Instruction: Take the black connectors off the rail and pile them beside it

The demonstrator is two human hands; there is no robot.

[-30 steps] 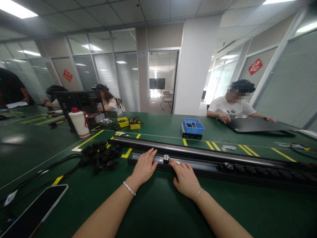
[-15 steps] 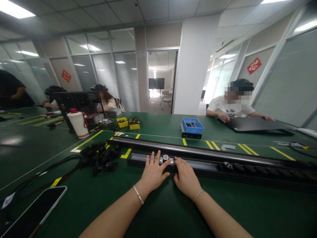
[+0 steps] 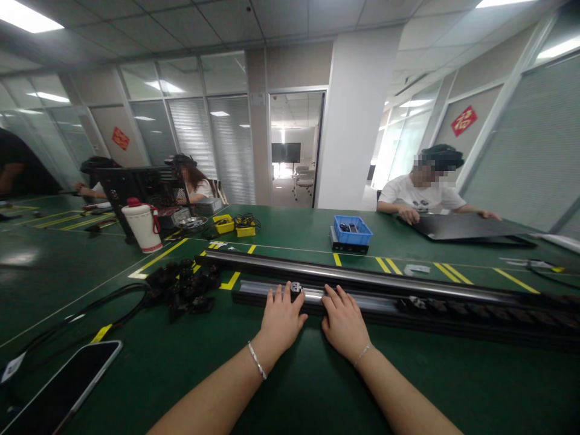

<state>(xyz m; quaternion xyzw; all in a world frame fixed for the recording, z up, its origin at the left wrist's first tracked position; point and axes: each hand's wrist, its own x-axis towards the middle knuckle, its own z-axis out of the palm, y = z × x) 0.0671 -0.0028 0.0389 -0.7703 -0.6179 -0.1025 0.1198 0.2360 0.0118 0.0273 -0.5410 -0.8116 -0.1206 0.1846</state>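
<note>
My left hand [image 3: 281, 317] rests on the front edge of a long dark rail [image 3: 256, 289] with a shiny channel, its fingers spread. By its index fingertip and thumb sits a small silver-and-black part [image 3: 296, 287] in the channel. My right hand [image 3: 345, 320] lies on the same rail a little to the right, fingers stretched out, holding nothing. Between the two hands the bare shiny channel shows. Farther right along the rail stands a row of dark parts [image 3: 453, 308], with a silvery one [image 3: 415, 304] at its near end.
Behind lies a second long rail [image 3: 308, 266]. On the left are a heap of black parts [image 3: 185, 284], cables [image 3: 109, 296], a phone [image 3: 63, 386] and a white cup [image 3: 142, 226]. A blue basket [image 3: 353, 229] stands farther back. Across the table a person [image 3: 423, 196] handles a dark panel [image 3: 462, 226].
The small silver-and-black part has shifted slightly left along the rail with my left fingers near it. My right hand has moved slightly right, widening the gap between my hands.
</note>
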